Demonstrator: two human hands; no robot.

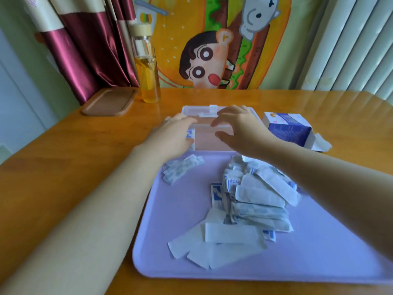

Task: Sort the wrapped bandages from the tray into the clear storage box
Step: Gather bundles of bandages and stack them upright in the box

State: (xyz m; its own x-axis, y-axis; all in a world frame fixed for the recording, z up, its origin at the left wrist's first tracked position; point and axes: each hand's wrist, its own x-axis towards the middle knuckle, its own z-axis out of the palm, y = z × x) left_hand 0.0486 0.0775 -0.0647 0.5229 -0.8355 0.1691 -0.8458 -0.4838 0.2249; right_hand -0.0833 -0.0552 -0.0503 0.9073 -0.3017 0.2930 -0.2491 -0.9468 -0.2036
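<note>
Since the wooden table (63,167) is smooth and glossy, the lavender tray (170,262) and whatever lies beyond it can be slid by a careless push. The clear storage box (208,143) is set just beyond the tray's far edge and seems light, so it could be shoved toward the glass bottle (148,67) or the blue carton (287,133) if it is leaned on. The right hand (238,128) is held over the box with its fingers spread and loosely bent, and nothing is seen in it. The left hand (176,133) is laid over the box's left edge. A blue-and-white wrapper (190,134) shows by its thumb, but whether that wrapper is pinched cannot be told. If it is only loosely held, it may be dropped outside the wall, onto the table. The heap of wrapped bandages (259,199) is piled loosely under the right forearm and could be scattered off the tray by a sweep of that arm. The small bundle of strips (182,169) near the left wrist could be knocked aside likewise.
</note>
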